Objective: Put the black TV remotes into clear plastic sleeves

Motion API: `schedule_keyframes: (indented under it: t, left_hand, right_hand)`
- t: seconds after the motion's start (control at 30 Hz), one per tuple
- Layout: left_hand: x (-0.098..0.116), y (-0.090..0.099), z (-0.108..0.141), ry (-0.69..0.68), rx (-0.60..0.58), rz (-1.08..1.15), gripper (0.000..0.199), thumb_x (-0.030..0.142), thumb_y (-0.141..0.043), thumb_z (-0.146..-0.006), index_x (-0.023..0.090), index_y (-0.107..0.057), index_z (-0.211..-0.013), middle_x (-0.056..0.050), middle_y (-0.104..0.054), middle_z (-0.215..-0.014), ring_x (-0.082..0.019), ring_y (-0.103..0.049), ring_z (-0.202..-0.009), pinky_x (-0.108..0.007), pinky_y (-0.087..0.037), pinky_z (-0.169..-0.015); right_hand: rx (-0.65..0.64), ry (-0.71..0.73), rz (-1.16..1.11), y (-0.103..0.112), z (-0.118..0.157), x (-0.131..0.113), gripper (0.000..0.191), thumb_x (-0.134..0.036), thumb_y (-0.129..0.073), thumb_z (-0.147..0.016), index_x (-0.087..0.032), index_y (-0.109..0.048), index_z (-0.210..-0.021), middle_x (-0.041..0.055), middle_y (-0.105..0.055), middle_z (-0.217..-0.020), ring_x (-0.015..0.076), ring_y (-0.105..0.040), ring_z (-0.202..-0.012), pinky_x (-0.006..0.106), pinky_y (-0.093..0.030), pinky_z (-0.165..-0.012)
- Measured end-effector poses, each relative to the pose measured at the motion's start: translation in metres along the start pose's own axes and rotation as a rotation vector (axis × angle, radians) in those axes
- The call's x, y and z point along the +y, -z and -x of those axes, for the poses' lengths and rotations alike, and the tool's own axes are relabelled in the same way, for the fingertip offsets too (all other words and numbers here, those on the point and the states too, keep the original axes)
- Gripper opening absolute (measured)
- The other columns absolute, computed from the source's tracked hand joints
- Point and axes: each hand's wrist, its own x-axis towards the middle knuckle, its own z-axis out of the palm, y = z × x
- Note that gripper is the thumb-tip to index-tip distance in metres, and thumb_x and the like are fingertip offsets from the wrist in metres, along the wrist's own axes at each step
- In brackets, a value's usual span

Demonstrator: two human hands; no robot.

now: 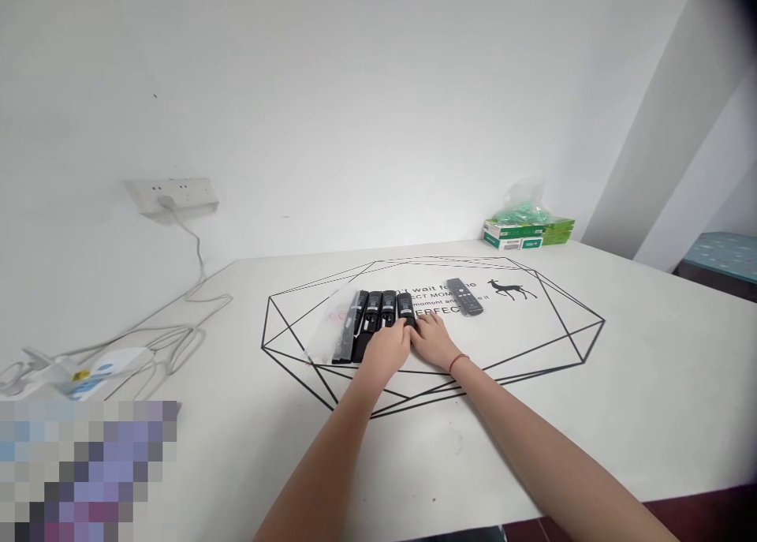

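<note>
Several black remote controls (373, 304) lie side by side, backs up, with labels on their upper parts. Battery compartments show open on some of them. My left hand (387, 346) is closed on the lower end of the rightmost remote control (404, 302), hiding that end. From the right, my right hand (434, 341), a red string at its wrist, grips the same remote's lower edge, and the two thumbs nearly meet. Clear plastic bags (329, 321) lie at the left of the row. Further right, a remote control (464, 297) lies buttons up, seemingly in clear wrapping.
A white table mat (532, 329) printed with black lines, lettering and a deer covers the middle. Green and white boxes (513, 234) stand at the back right beneath a plastic bag (523, 205). Cables (177, 345) run down from a wall socket (177, 193) at left.
</note>
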Motion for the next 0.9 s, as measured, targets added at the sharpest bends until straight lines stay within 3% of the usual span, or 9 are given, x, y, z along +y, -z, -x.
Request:
schedule_keyframes:
  t: [0.13, 0.27, 0.37, 0.47, 0.57, 0.7, 0.9]
  left_hand:
    - [0.0, -0.001, 0.0, 0.031, 0.0, 0.016, 0.046, 0.035, -0.027, -0.091, 0.016, -0.048, -0.128, -0.017, -0.067, -0.102, -0.028, -0.063, -0.093, -0.034, -0.044, -0.077]
    - [-0.003, -0.001, -0.004, 0.057, 0.014, 0.12, 0.045, 0.032, -0.031, -0.09, 0.016, -0.047, -0.128, -0.016, -0.067, -0.103, -0.028, -0.063, -0.096, -0.037, -0.044, -0.08]
    - [-0.005, 0.001, -0.008, 0.134, 0.078, 0.338, 0.047, 0.035, -0.039, -0.088, 0.014, -0.046, -0.129, -0.014, -0.066, -0.109, -0.025, -0.06, -0.102, -0.035, -0.043, -0.086]
    - [-0.007, 0.003, -0.014, 0.172, 0.044, 0.663, 0.045, 0.036, -0.043, -0.087, 0.015, -0.05, -0.126, -0.011, -0.063, -0.116, -0.02, -0.059, -0.104, -0.03, -0.046, -0.084]
    - [-0.009, 0.004, -0.017, 0.12, 0.007, 0.969, 0.037, 0.027, -0.045, -0.086, 0.016, -0.053, -0.121, -0.009, -0.059, -0.122, -0.018, -0.058, -0.106, -0.028, -0.047, -0.083]
    - [-0.009, 0.003, -0.017, 0.083, 0.069, 1.202, 0.035, 0.024, -0.054, -0.082, 0.016, -0.054, -0.115, -0.011, -0.058, -0.123, -0.02, -0.056, -0.11, -0.031, -0.045, -0.09]
    - [-0.01, 0.003, -0.017, 0.078, 0.122, 1.214, 0.031, 0.032, -0.061, -0.077, 0.015, -0.058, -0.102, -0.013, -0.062, -0.114, -0.024, -0.058, -0.105, -0.038, -0.044, -0.089]
  right_hand:
    - [0.071, -0.083, -0.125, 0.0, 0.001, -0.007, 0.028, -0.032, -0.039, -0.088, -0.015, -0.059, -0.097, 0.0101, -0.066, -0.094, 0.0209, -0.058, -0.095, 0.034, -0.039, -0.088]
    - [0.149, -0.32, -0.597, 0.005, 0.004, -0.012, 0.032, -0.029, -0.051, -0.08, -0.018, -0.052, -0.11, 0.0063, -0.068, -0.087, 0.0198, -0.063, -0.081, 0.032, -0.047, -0.076]
    - [0.16, -0.426, -0.866, 0.013, 0.006, -0.014, 0.035, -0.029, -0.05, -0.08, -0.017, -0.05, -0.113, 0.0085, -0.068, -0.093, 0.0195, -0.065, -0.083, 0.032, -0.051, -0.074]
    - [0.061, -0.328, -1.203, 0.022, 0.01, -0.017, 0.034, -0.028, -0.055, -0.078, -0.017, -0.054, -0.11, 0.0085, -0.066, -0.105, 0.0181, -0.064, -0.091, 0.032, -0.052, -0.078]
    - [-0.045, -0.169, -1.449, 0.024, 0.012, -0.02, 0.032, -0.025, -0.065, -0.071, -0.018, -0.06, -0.102, 0.0059, -0.066, -0.104, 0.0179, -0.062, -0.093, 0.033, -0.049, -0.085]
    - [-0.007, -0.123, -1.492, 0.017, 0.009, -0.021, 0.035, -0.026, -0.071, -0.066, -0.018, -0.063, -0.099, 0.0053, -0.067, -0.103, 0.0182, -0.06, -0.095, 0.032, -0.047, -0.086]
    - [0.019, -0.113, -1.439, 0.015, 0.007, -0.02, 0.034, -0.032, -0.07, -0.069, -0.018, -0.063, -0.098, 0.0074, -0.066, -0.105, 0.0192, -0.06, -0.095, 0.033, -0.046, -0.084]
